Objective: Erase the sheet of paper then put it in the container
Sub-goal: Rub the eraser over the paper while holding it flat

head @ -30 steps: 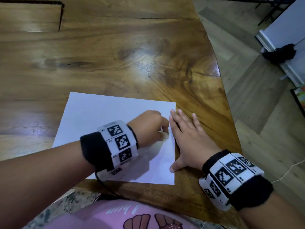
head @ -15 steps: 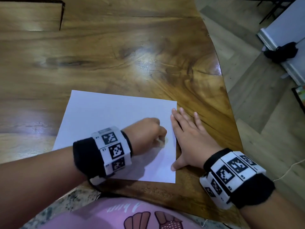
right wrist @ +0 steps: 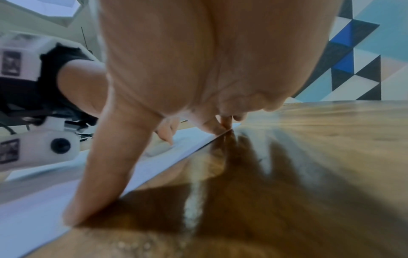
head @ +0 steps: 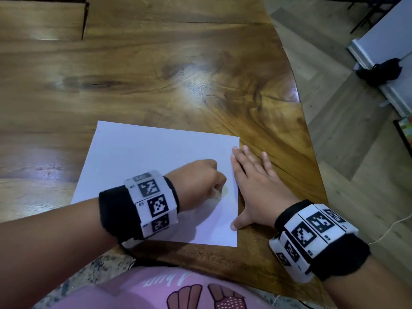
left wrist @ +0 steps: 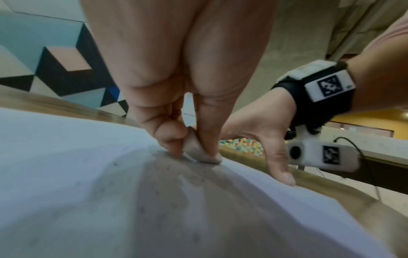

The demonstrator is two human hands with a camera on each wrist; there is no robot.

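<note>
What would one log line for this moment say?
left hand: pinches eraser, rubbing paper | right hand: flat, pins paper edge | container: unseen

A home room: polished wooden table (head: 156,70), plank floor (head: 347,139), geometric mural (left wrist: 55,57).

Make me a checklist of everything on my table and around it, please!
Surface: wooden table, glossy, curved right edge.
Job's things: white paper flat near the front edge; eraser pressed on it. No container seen.
Clutter: grey eraser crumbs on the paper.
Hands: left hand pinches the eraser; right hand lies flat, fingers straight, on the paper's right edge.
Cables: thin cord on the floor at right.
Surroundings: tiled floor, black object by a white wall, patterned wall.
</note>
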